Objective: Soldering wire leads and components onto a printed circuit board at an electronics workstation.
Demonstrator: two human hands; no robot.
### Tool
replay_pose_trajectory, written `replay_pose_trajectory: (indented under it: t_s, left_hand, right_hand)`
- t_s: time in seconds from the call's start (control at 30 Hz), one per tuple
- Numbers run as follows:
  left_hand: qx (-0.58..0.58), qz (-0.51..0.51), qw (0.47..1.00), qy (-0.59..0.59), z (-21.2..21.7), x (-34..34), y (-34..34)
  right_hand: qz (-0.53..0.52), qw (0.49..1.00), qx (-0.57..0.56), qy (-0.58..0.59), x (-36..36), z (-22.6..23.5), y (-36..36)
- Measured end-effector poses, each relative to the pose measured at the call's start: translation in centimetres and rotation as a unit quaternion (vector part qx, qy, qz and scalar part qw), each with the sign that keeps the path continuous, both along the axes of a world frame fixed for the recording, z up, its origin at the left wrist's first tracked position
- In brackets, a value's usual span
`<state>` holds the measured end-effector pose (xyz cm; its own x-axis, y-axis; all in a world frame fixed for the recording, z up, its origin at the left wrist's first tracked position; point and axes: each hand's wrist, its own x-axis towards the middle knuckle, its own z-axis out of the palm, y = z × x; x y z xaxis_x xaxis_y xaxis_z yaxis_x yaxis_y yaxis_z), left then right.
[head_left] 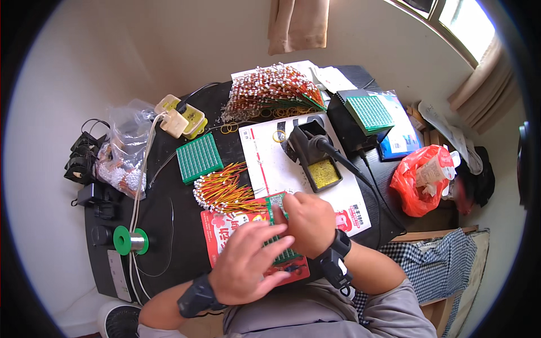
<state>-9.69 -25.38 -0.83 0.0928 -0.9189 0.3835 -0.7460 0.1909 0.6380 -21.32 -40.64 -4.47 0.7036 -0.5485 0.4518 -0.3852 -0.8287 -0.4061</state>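
Mostly hidden: both hands sit on top of a green board (280,256) that lies on a red packet (221,234) at the near edge of the black table (183,256). Only strips of the board show, one above the right hand near the packet's top, more between and below the hands. Left hand (246,263) lies flat over it, fingers spread and pointing right, fingertips just reaching the right hand. Right hand (307,221) is curled, knuckles up, fingers tucked under toward the board; cannot tell whether it pinches anything, the grip is out of sight. Both wrists wear black bands.

Just left of the hands, a bundle of red and yellow wires (222,190) with white ends fans out, touching the packet's upper edge. Second green board (199,157) lies beyond it, apart. Soldering iron stand (311,152) with a yellow sponge sits on a white sheet (270,163) behind the right hand. Solder spool (130,240), green, stands well left. Bigger heap of wires (271,90) at the far edge, more green boards (369,112) stacked to its right. Red bag (420,180) off the table's right side, contents unclear. Clear bag (125,152) on the left, small parts inside too blurred to name
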Motion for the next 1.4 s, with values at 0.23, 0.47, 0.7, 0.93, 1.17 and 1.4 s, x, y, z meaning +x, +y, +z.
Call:
replay_pose_trajectory:
  t_s: [0.23,0.47,0.7,0.93,1.17,1.4]
  left_hand:
    - [-0.068,-0.125,0.987,-0.07,2.3,-2.2,-3.1]
    - [-0.017,-0.21,0.977,0.033,1.6,-1.8,-5.2]
    - [-0.026,-0.219,0.975,0.023,3.4,-1.8,-5.9]
    - [0.028,-0.154,0.987,0.033,4.0,-2.3,-6.0]
    - [0.04,-0.161,0.986,0.002,5.2,-2.3,-5.8]
    - [0.003,-0.165,0.977,0.135,3.4,-1.0,-5.6]
  right_hand:
    - [0.059,0.969,0.139,0.198,0.8,2.2,1.6]
    - [0.131,0.978,0.006,0.163,0.9,-1.8,0.7]
    - [0.035,0.989,0.132,0.054,1.8,0.0,3.3]
    - [0.082,0.976,0.103,0.173,1.8,1.0,2.3]
    - [0.094,0.937,0.129,0.31,1.9,1.9,1.0]
    - [0.087,0.911,0.146,0.375,2.4,2.1,0.5]
